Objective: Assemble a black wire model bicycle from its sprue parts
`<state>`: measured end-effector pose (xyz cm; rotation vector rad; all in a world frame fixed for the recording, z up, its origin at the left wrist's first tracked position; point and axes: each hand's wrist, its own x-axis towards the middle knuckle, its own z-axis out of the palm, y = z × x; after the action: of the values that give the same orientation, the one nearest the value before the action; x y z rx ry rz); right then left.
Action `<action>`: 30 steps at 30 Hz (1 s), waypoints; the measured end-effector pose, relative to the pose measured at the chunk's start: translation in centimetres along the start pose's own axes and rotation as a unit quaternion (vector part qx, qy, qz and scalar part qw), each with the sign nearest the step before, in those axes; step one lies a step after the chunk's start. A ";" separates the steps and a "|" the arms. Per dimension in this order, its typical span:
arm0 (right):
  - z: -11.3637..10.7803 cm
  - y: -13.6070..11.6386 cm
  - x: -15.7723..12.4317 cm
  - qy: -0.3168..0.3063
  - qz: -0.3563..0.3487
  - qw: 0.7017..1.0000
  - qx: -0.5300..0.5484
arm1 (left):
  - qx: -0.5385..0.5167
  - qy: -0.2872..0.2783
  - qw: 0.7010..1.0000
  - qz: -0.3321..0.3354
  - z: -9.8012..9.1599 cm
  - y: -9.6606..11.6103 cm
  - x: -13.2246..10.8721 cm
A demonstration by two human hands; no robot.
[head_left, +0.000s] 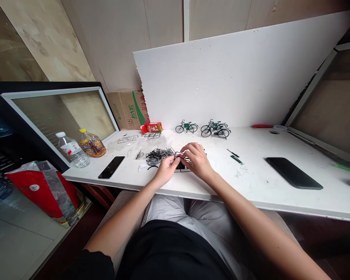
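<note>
My left hand (166, 170) and my right hand (197, 160) meet over the white table near its front edge. Fingertips of both are pinched on a thin black plastic part frame (175, 154), whose exact shape is partly hidden by the fingers. More black plastic frames lie under and behind my hands. Just left of them is a heap of black plastic model parts (160, 154), with small spoked wheels among them. Beyond my hands stand a green model bicycle (187, 126) and, to its right, a black model bicycle (215, 132) in front of another green one.
A phone (111, 167) lies left, and a larger black phone (293, 172) right. Two bottles, one clear (72, 149) and one yellow-capped (92, 143), stand at the left edge. A small green tool (236, 159) lies right of my hands. A white board (236, 77) leans behind the table (251, 186).
</note>
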<state>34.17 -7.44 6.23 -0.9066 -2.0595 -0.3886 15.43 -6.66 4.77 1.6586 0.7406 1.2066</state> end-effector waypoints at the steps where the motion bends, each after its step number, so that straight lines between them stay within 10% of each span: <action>1: -0.1 -0.1 0.0 -0.004 -0.012 1.000 -0.008 | -0.002 0.000 1.000 -0.002 0.1 0.1 0.0; 20: -1.2 -0.6 0.7 -0.071 -0.012 0.997 -0.014 | -0.154 0.061 0.980 -0.108 -0.2 -1.0 0.1; 30: -0.7 -0.2 0.4 -0.081 -0.018 0.994 -0.071 | -0.095 0.038 0.994 -0.037 -0.2 -2.3 0.4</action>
<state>34.30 -7.77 7.04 -1.0160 -2.2202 -0.4991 15.48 -5.33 2.81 1.4246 0.7037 1.2528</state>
